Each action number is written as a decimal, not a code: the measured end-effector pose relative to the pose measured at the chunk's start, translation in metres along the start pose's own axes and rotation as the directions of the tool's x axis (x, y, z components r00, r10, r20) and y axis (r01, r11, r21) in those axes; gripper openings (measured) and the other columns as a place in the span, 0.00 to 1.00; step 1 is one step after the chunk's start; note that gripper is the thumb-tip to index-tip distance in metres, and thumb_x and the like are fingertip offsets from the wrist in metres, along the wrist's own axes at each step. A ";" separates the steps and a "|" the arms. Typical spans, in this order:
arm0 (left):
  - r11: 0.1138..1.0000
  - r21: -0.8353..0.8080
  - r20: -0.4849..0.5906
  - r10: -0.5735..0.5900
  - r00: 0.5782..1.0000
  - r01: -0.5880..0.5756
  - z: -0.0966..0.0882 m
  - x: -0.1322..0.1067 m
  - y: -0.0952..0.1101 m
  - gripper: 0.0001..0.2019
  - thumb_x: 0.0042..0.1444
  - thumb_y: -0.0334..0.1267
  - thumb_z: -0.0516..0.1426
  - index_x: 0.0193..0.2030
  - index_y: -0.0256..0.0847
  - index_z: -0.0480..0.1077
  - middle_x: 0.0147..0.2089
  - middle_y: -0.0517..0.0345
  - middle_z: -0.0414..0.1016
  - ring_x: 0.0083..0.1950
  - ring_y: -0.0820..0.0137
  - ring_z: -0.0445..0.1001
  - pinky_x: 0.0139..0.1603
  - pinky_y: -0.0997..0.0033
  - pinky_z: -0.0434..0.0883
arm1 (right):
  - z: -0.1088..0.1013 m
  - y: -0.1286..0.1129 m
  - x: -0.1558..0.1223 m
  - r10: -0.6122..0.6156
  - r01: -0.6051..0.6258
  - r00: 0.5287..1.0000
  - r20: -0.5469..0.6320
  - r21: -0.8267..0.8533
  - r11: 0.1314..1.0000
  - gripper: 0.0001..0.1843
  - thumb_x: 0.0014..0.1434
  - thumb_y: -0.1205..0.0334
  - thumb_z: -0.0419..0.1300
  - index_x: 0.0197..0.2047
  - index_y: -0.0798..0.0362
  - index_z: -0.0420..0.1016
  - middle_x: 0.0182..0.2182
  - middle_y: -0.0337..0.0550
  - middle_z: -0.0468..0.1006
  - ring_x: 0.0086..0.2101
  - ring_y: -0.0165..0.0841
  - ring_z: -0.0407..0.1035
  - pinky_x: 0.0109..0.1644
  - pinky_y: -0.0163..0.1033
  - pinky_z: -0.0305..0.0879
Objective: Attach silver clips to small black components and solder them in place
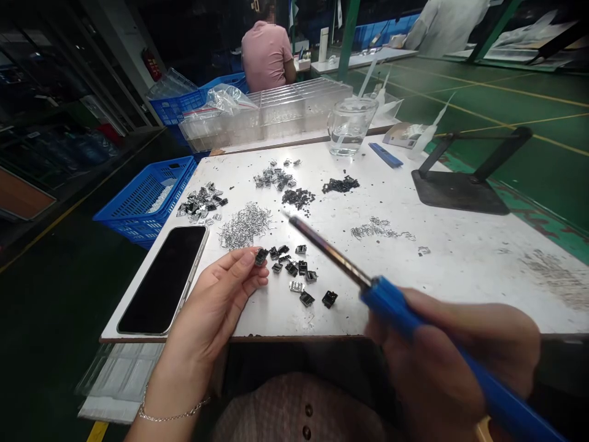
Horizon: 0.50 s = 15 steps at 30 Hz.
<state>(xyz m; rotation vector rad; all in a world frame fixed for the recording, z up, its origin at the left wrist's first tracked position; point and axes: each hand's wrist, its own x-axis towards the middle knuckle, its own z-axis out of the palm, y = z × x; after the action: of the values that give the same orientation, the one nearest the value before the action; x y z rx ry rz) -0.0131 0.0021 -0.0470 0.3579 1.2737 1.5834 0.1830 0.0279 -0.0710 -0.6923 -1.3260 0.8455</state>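
My left hand (230, 285) pinches a small black connector-like part (261, 256) between thumb and fingertips, just above the tabletop. Wrapped round the blue handle of a soldering iron (391, 301) is my right hand (455, 350), somewhat blurred. The iron's tip points up and left, over the table and apart from the held part. Several similar black parts (291, 268) lie loose to the right of my left hand. A heap of thin bent metal pins (246, 225) is just beyond that hand, and a smaller spread of pins (380, 229) lies farther right.
A phone (163, 279) lies at the left table edge beside a blue basket (142, 196). Small black pieces (340, 184) are heaped farther back. A glass mug of water (350, 126), a dark metal stand (460, 184) and clear trays (294, 113) stand behind. A person (267, 55) sits beyond.
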 end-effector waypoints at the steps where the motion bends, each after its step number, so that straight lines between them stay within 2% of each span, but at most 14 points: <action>1: 0.999 0.035 0.010 0.012 1.000 -0.013 0.000 -0.001 -0.001 0.09 0.46 0.32 0.67 0.36 0.36 0.77 0.31 0.56 0.78 0.32 0.74 0.78 0.38 0.80 0.76 | 0.005 -0.001 0.004 -0.008 0.008 1.000 -0.010 -0.018 1.000 0.10 0.59 0.63 0.60 0.45 0.45 0.73 0.27 0.37 0.75 0.24 0.31 0.69 0.25 0.38 0.66; 3: 0.987 0.132 0.023 0.085 0.996 -0.087 0.003 -0.005 -0.002 0.11 0.44 0.30 0.68 0.37 0.37 0.77 0.32 0.57 0.79 0.34 0.74 0.78 0.39 0.82 0.75 | 0.016 -0.004 0.011 -0.031 0.033 0.999 0.026 -0.075 0.997 0.10 0.58 0.67 0.62 0.43 0.46 0.75 0.28 0.37 0.75 0.27 0.31 0.71 0.30 0.36 0.69; 6: 0.935 0.272 0.025 0.229 0.973 -0.227 0.010 -0.014 -0.004 0.13 0.41 0.27 0.69 0.35 0.38 0.78 0.34 0.58 0.79 0.36 0.74 0.78 0.40 0.85 0.74 | 0.026 -0.007 0.018 0.067 -0.037 0.986 0.156 -0.188 0.981 0.09 0.56 0.69 0.63 0.39 0.47 0.74 0.33 0.37 0.76 0.33 0.30 0.73 0.37 0.34 0.71; 9: 0.873 0.355 0.076 0.330 0.941 -0.334 0.013 -0.022 -0.007 0.13 0.40 0.23 0.68 0.34 0.39 0.78 0.35 0.58 0.79 0.37 0.73 0.77 0.42 0.84 0.74 | 0.029 -0.006 0.020 0.169 -0.107 0.934 0.316 -0.204 0.973 0.12 0.55 0.70 0.63 0.42 0.48 0.72 0.35 0.37 0.78 0.35 0.31 0.75 0.41 0.34 0.72; 11: 0.813 0.392 0.139 0.410 0.901 -0.431 0.011 -0.023 -0.011 0.13 0.41 0.23 0.67 0.35 0.40 0.78 0.36 0.59 0.78 0.39 0.72 0.77 0.44 0.82 0.74 | 0.030 -0.006 0.019 0.195 -0.133 0.909 0.369 -0.186 0.973 0.12 0.55 0.70 0.63 0.43 0.48 0.72 0.36 0.37 0.78 0.36 0.31 0.75 0.40 0.34 0.72; 15: 0.677 0.421 0.326 0.508 0.797 -0.604 0.000 -0.020 -0.020 0.14 0.47 0.23 0.64 0.39 0.43 0.76 0.40 0.59 0.77 0.44 0.71 0.75 0.48 0.78 0.73 | 0.031 -0.008 0.019 0.266 -0.202 0.884 0.384 -0.199 0.959 0.11 0.56 0.70 0.62 0.42 0.48 0.72 0.37 0.36 0.78 0.33 0.28 0.75 0.36 0.30 0.72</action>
<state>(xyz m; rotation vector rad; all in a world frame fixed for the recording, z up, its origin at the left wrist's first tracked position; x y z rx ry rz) 0.0056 -0.0160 -0.0569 1.3207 1.5109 1.6241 0.1538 0.0387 -0.0505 -0.8400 -1.7202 1.1375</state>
